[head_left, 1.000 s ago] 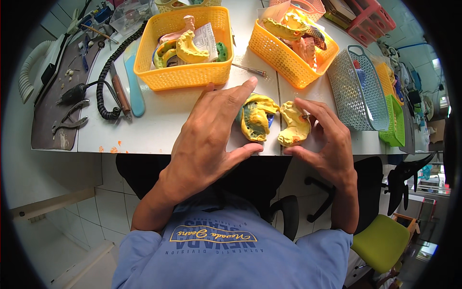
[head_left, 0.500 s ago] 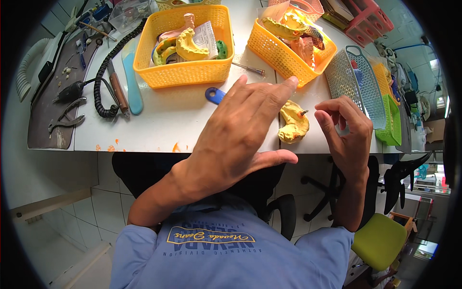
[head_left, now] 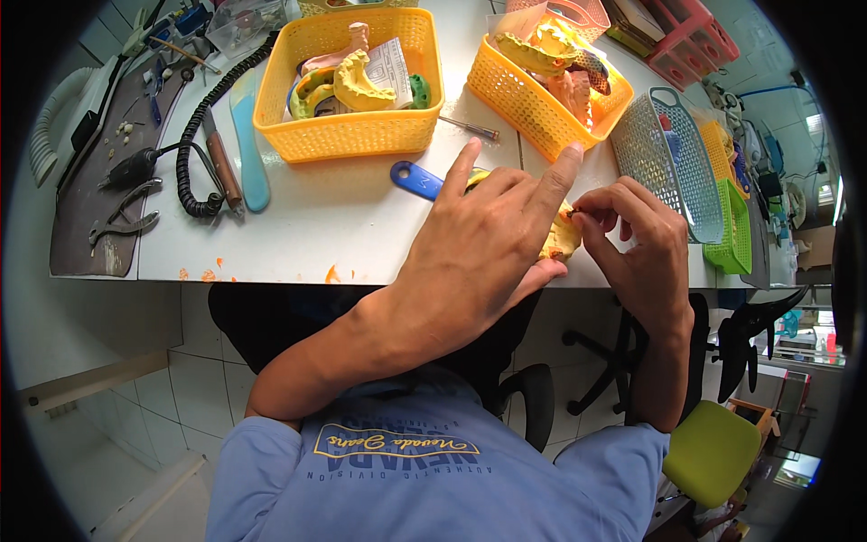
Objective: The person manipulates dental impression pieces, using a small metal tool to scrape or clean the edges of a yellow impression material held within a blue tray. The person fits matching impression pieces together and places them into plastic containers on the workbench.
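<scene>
A yellow plaster dental cast (head_left: 563,240) lies near the table's front edge, mostly covered by my left hand (head_left: 479,230). The left thumb presses at the cast's near side while its index finger stretches past the far side; the other contact points are hidden. From the right, my right hand (head_left: 643,248) pinches a small dark pin at the cast's upper edge, thumb against index finger. A flat blue handle (head_left: 415,179) sticks out beyond my left fingers. It seems to belong to an impression tray, whose yellowish part is mostly hidden.
Yellow baskets, one at left (head_left: 348,140) and one at right (head_left: 515,104), hold casts and papers. A thin metal tool (head_left: 470,128) lies between them. Grey (head_left: 664,163) and green baskets (head_left: 736,226) stand right. Leftward are a knife (head_left: 223,167), blue spatula (head_left: 249,154), coiled cable and pliers (head_left: 126,217).
My left hand has shifted right and come over the cast. The right hand has moved left, and its fingers have closed on the small pin.
</scene>
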The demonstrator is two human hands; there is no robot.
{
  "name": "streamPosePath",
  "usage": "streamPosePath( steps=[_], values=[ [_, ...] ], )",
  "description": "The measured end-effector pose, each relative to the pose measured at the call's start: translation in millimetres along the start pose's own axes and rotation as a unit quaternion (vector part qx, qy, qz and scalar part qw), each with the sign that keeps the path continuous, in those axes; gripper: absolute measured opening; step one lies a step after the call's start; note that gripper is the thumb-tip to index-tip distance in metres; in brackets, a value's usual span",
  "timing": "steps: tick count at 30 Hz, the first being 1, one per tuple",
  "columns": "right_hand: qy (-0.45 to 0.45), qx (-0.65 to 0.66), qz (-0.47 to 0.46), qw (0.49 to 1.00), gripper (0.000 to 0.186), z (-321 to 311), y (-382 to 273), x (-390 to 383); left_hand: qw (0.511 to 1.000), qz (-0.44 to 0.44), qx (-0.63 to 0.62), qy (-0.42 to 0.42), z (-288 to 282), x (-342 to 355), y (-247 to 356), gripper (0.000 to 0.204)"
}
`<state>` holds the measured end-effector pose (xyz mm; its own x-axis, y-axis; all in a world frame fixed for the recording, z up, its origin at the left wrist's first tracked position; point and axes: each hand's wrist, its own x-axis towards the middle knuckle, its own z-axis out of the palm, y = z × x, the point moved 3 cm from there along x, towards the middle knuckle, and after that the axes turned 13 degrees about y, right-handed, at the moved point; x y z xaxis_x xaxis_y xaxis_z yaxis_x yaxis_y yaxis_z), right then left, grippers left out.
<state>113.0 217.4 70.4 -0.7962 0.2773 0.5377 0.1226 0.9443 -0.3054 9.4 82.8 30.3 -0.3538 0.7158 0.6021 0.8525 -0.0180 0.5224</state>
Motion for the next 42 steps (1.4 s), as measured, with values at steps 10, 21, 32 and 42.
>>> streamPosePath(
  steps=[10, 21, 32, 42],
  values=[
    [0.001, 0.069, 0.029, 0.997, 0.008, 6.9, 5.4, 0.6, 1.0, 0.001, 0.005, 0.014, -0.1, 2.7, -1.8, 0.095],
    [0.015, 0.11, 0.085, 0.99, 0.009, 9.4, 11.2, -3.2, 1.0, 0.009, -0.005, 0.008, -1.5, 10.9, 2.7, 0.081],
    [0.001, 0.065, 0.075, 0.995, 0.008, 7.2, 7.5, -2.7, 1.0, 0.012, -0.021, 0.013, -1.1, 9.8, 2.2, 0.081],
    [0.091, 0.121, 0.105, 0.983, 0.009, -4.9, 9.5, -6.7, 1.0, 0.019, 0.003, 0.002, -2.4, 10.7, 2.9, 0.082]
  ],
)
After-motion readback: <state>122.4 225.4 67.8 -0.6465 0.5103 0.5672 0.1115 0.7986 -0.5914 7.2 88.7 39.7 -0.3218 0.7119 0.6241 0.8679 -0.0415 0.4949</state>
